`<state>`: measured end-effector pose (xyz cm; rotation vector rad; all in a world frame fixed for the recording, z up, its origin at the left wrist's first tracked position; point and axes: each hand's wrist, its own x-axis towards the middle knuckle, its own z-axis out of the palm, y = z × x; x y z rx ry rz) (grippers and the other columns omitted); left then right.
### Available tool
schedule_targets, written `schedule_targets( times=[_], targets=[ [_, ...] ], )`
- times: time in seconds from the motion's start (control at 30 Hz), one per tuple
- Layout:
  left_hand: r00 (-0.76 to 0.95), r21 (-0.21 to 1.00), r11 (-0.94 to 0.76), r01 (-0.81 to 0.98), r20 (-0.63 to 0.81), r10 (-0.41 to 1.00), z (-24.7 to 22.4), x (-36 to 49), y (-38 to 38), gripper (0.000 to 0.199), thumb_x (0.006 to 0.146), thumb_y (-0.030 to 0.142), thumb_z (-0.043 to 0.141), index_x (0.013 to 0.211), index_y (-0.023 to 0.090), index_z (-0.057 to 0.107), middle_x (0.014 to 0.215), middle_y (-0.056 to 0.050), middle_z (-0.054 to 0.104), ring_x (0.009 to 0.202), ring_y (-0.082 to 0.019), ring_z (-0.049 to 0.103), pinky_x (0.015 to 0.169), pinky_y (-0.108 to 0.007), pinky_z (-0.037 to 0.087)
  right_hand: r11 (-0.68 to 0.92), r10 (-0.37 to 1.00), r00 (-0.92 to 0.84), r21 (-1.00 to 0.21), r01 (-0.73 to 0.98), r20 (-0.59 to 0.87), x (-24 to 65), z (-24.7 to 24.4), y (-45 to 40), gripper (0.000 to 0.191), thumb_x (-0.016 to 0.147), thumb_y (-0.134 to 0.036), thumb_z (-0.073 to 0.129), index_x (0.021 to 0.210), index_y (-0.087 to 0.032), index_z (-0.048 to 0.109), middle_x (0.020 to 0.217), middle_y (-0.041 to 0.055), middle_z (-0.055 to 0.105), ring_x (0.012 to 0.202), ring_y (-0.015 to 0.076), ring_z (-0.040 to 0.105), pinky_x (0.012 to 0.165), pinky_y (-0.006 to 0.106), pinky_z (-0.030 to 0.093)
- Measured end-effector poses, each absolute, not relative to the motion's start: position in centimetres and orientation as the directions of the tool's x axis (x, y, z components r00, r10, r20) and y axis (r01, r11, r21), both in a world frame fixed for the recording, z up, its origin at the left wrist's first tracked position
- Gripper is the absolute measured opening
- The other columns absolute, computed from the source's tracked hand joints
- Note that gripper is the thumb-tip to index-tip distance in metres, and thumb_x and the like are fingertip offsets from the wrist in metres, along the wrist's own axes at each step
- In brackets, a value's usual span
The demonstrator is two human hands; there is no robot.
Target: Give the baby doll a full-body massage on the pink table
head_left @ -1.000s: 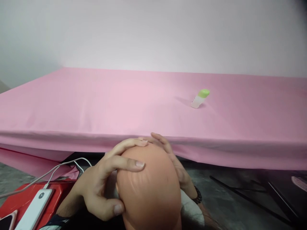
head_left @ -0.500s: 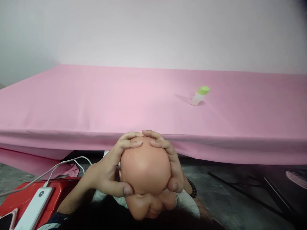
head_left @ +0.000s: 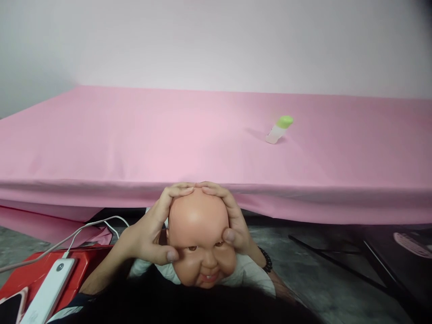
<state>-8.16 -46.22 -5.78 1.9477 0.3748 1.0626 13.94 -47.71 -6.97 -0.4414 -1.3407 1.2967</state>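
A bald baby doll (head_left: 200, 225) is in front of me at the bottom middle, its face turned up toward the camera. My left hand (head_left: 155, 231) wraps the left side of its head, fingers over the crown and thumb by the eye. On the other side my right hand (head_left: 234, 220) grips the head the same way, its thumb near the other eye. The fingertips of both hands almost meet on top. Pale cloth shows around and below the head; the doll's body is hidden. A bottle (head_left: 278, 130) with a green cap stands tilted-looking on the table, apart from both hands.
A table with a pink cloth (head_left: 162, 135) stretches ahead, against a pale wall. At lower left, a red stool (head_left: 77, 270) carries a white power bank (head_left: 50, 288) with cables and a phone (head_left: 13, 308). A black chair (head_left: 388, 265) stands at lower right.
The doll's head has tipped back, so its eyes and mouth now show more fully. Both hands have stayed on it, and my right thumb has moved up slightly.
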Motion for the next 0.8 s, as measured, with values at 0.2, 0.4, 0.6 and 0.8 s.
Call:
schedule_targets(
  times=[0.2, 0.4, 0.6, 0.8],
  targets=[
    [0.593, 0.841, -0.54, -0.039, 0.454, 0.665, -6.11, -8.4, -46.2, 0.107, 0.075, 0.085, 0.071, 0.157, 0.029, 0.032, 0.151, -0.017, 0.038, 0.145, -0.045, 0.036, 0.12, -0.066, 0.031, 0.296, 0.853, -0.288, -0.858, -0.42, 0.435, 14.47, -7.47, -47.62, 0.057, 0.088, -0.057, 0.077, 0.139, -0.034, 0.065, 0.147, 0.0042, 0.054, 0.143, 0.0303, 0.046, 0.125, 0.048, 0.035],
    [0.597, 0.882, -0.466, -0.063, 0.408, 0.691, -6.05, -8.32, -46.13, 0.108, 0.073, 0.089, 0.068, 0.155, 0.029, 0.033, 0.152, -0.016, 0.037, 0.145, -0.045, 0.036, 0.12, -0.066, 0.031, 0.228, 0.885, -0.272, -0.86, -0.457, 0.379, 14.15, -7.46, -47.89, 0.056, 0.088, -0.054, 0.077, 0.137, -0.031, 0.064, 0.147, 0.0066, 0.054, 0.144, 0.0317, 0.047, 0.124, 0.05, 0.037],
    [0.596, 0.895, -0.445, -0.041, 0.379, 0.708, -5.76, -8.33, -46.12, 0.105, 0.075, 0.089, 0.067, 0.153, 0.028, 0.033, 0.151, -0.017, 0.038, 0.145, -0.044, 0.036, 0.12, -0.065, 0.031, 0.194, 0.904, -0.259, -0.867, -0.459, 0.339, 14.13, -7.46, -47.96, 0.057, 0.086, -0.055, 0.078, 0.135, -0.032, 0.064, 0.146, 0.0064, 0.056, 0.143, 0.0318, 0.048, 0.125, 0.051, 0.036],
    [0.602, 0.897, -0.44, -0.047, 0.377, 0.704, -5.8, -8.37, -46.02, 0.104, 0.078, 0.088, 0.065, 0.155, 0.027, 0.032, 0.153, -0.018, 0.036, 0.146, -0.044, 0.034, 0.121, -0.065, 0.03, 0.166, 0.922, -0.245, -0.876, -0.453, 0.301, 14.04, -7.45, -47.93, 0.059, 0.083, -0.057, 0.079, 0.133, -0.031, 0.064, 0.146, 0.0074, 0.055, 0.143, 0.0341, 0.048, 0.124, 0.057, 0.035]
  ],
)
